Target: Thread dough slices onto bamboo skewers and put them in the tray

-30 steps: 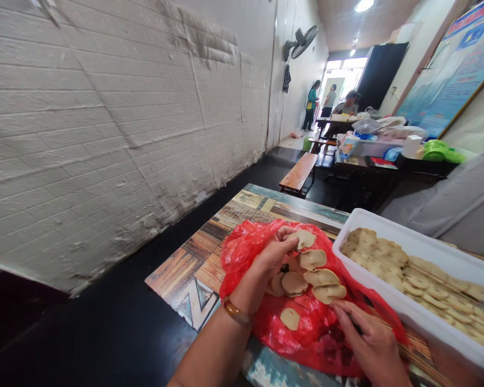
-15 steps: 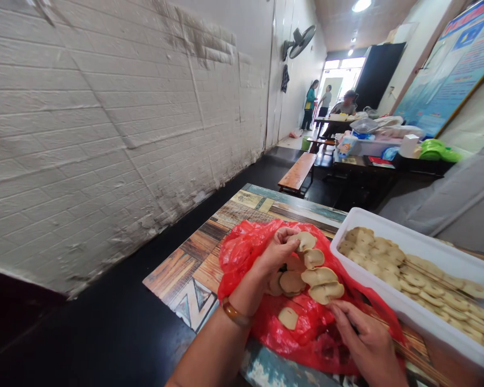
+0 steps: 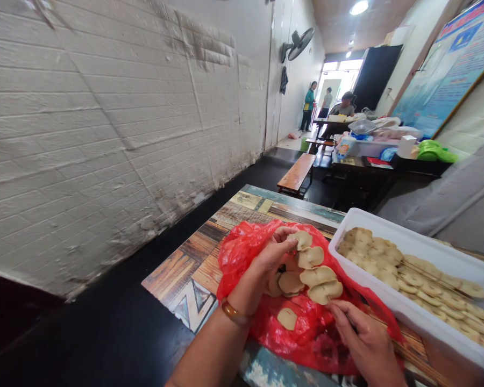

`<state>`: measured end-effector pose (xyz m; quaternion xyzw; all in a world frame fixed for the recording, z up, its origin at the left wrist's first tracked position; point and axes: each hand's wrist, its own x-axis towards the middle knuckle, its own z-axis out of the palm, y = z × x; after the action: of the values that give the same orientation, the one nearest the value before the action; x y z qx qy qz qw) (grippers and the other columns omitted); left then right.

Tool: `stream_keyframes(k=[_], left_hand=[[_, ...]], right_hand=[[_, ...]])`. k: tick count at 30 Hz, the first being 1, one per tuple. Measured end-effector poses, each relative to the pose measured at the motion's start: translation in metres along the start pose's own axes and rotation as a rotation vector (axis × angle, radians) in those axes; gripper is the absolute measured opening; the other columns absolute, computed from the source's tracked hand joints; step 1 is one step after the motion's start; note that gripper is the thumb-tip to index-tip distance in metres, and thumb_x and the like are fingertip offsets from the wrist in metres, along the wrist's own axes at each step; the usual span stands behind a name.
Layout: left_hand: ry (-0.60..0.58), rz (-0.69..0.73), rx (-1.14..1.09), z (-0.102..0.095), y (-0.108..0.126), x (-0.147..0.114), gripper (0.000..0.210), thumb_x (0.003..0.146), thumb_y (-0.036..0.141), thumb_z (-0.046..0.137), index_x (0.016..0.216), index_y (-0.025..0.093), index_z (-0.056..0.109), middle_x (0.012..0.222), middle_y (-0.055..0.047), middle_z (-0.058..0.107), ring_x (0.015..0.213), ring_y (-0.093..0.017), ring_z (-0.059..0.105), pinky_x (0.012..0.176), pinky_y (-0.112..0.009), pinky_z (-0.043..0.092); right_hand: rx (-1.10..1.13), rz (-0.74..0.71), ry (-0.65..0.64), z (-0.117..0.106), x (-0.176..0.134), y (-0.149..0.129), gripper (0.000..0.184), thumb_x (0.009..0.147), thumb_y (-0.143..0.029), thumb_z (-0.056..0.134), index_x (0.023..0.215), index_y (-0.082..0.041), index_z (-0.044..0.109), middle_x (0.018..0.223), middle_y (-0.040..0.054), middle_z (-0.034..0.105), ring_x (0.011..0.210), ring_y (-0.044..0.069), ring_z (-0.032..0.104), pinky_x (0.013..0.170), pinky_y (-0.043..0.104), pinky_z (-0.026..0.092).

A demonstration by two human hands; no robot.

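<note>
My right hand (image 3: 361, 333) pinches the near end of a thin skewer, its stick mostly hidden. Several flat, round, beige slices (image 3: 318, 276) are threaded on it in a row pointing away from me. At the far end, my left hand (image 3: 275, 252) grips the edge of the top slice (image 3: 302, 239) between thumb and fingers. Under both hands spreads a crumpled red plastic bag (image 3: 242, 242). Loose slices (image 3: 290, 282) lie in it below the skewer, and a single slice (image 3: 287, 319) rests nearer to me. A bracelet circles my left wrist.
A white plastic tub (image 3: 474, 269) of filled skewers stands to the right. Bare sticks (image 3: 421, 365) lie beside my right hand on the wood-patterned table (image 3: 197, 242). Beyond are a bench (image 3: 297, 173), a cluttered table and several people. A pale wall runs along the left.
The top slice and my left fingers have shifted slightly left. The second slice on the skewer now lies flatter and shows more of its face. My right hand keeps its grip.
</note>
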<state>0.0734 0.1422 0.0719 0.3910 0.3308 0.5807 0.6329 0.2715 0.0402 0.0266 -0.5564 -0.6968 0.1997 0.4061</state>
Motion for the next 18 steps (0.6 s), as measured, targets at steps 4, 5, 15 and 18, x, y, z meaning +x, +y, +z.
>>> stream_keyframes(k=[4,5,15,18], left_hand=[[0.012,-0.003,-0.018,0.001,0.001,0.0,0.031,0.059,0.031,0.078,0.082,0.016,0.064,0.07,0.0,0.058,0.062,-0.009,0.049,0.061,-0.022,0.036],[0.021,-0.01,-0.026,0.001,0.001,0.0,0.031,0.058,0.03,0.078,0.082,0.016,0.063,0.069,0.0,0.058,0.062,-0.009,0.049,0.061,-0.022,0.036],[0.023,0.051,-0.035,-0.002,-0.004,0.0,0.019,0.068,0.026,0.071,0.084,0.017,0.063,0.077,0.0,0.059,0.07,-0.01,0.052,0.071,-0.023,0.039],[0.041,0.058,-0.032,-0.002,-0.001,0.0,0.019,0.068,0.025,0.071,0.084,0.017,0.064,0.076,0.0,0.059,0.068,-0.009,0.051,0.072,-0.023,0.039]], right_hand=[[0.01,-0.013,-0.001,0.001,-0.001,0.002,0.039,0.089,-0.049,0.043,0.082,-0.022,0.07,0.076,0.0029,0.073,0.068,0.02,0.068,0.066,0.026,0.053],[0.007,-0.015,-0.001,0.001,-0.001,0.002,0.039,0.089,-0.049,0.043,0.082,-0.022,0.07,0.075,0.0028,0.073,0.067,0.019,0.068,0.066,0.026,0.054],[-0.053,-0.123,-0.107,-0.006,0.003,0.012,0.029,0.088,-0.039,0.049,0.088,-0.021,0.071,0.078,0.0018,0.075,0.069,0.018,0.071,0.067,0.022,0.057],[-0.026,-0.096,-0.077,-0.003,0.001,0.013,0.031,0.089,-0.04,0.047,0.089,-0.02,0.071,0.083,0.0038,0.075,0.075,0.019,0.071,0.07,0.024,0.057]])
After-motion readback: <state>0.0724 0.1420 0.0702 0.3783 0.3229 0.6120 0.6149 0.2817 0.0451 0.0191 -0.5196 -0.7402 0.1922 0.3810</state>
